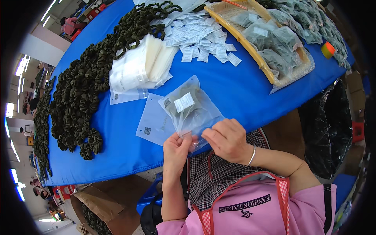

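A frosted clear zip bag (pixel 211 111) lies tilted at the table's near edge, its mouth toward me. Through its film shows a dull green scrunchie (pixel 199 98), partly blurred by the plastic, with a small white printed packet (pixel 184 102) over it. My left hand (pixel 178 149) is closed, thumb and fingers pinching the bag's near edge. Closed too, my right hand (pixel 229 141) grips the bag's near right corner, its fingertips partly hidden. Beneath this bag, to the left, another flat frosted bag (pixel 152 115) rests on the blue cloth.
Dark green scrunchies (pixel 80 94) are heaped along the left. Stacked frosted bags (pixel 131 74) and scattered white packets (pixel 199 37) lie beyond my hands. A yellow basket (pixel 250 51) at far right holds filled bags; an orange-and-yellow roll (pixel 328 50) sits beside it. A cardboard box (pixel 98 203) stands below left.
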`<state>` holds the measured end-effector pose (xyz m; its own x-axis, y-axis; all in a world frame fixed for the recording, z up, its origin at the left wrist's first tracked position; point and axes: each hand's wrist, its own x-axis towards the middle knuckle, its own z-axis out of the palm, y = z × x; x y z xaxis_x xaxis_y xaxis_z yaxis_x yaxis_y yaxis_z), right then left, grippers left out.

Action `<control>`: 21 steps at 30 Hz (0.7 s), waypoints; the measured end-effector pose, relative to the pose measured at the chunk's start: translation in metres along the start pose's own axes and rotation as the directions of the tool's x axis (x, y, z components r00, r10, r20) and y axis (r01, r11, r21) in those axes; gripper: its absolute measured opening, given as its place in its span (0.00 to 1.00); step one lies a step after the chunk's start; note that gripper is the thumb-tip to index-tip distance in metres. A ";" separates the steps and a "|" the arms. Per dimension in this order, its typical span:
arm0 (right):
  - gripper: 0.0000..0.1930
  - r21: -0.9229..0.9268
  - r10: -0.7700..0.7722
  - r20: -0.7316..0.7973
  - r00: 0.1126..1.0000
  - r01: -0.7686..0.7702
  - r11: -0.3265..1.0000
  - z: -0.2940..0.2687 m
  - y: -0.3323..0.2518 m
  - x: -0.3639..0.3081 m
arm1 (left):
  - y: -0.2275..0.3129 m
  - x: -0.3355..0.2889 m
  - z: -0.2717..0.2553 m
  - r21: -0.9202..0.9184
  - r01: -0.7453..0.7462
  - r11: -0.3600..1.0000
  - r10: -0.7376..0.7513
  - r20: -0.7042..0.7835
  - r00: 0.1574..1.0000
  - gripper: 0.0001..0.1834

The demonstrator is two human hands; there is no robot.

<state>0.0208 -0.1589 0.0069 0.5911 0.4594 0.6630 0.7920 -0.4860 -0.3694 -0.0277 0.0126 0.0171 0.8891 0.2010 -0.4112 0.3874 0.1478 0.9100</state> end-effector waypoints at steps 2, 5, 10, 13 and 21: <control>0.08 0.009 0.037 0.044 0.998 -0.037 0.999 0.005 -0.002 -0.004 | -0.002 -0.004 -0.001 0.049 0.038 0.998 -0.036 -0.026 0.999 0.11; 0.07 0.022 0.022 0.115 0.993 -0.024 0.999 0.011 -0.006 -0.006 | -0.003 -0.008 -0.002 0.024 0.077 0.997 -0.076 -0.021 0.997 0.11; 0.10 0.041 -0.052 0.123 0.991 0.047 0.998 0.019 -0.016 -0.007 | -0.004 -0.007 -0.001 -0.239 0.107 0.965 -0.093 0.070 0.993 0.13; 0.11 0.040 -0.029 0.128 0.991 0.025 0.999 0.024 -0.016 -0.009 | -0.001 -0.007 0.001 -0.243 0.126 0.962 -0.113 0.069 0.991 0.16; 0.11 -0.051 -0.234 0.029 0.972 0.235 0.971 0.034 -0.013 -0.007 | -0.002 0.002 0.004 -0.291 0.154 0.944 -0.142 0.061 0.988 0.18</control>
<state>0.0115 -0.1304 -0.0157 0.3936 0.5821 0.7115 0.9000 -0.4017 -0.1693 -0.0260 0.0084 0.0143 0.8382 0.1189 -0.5323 0.4314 0.4526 0.7804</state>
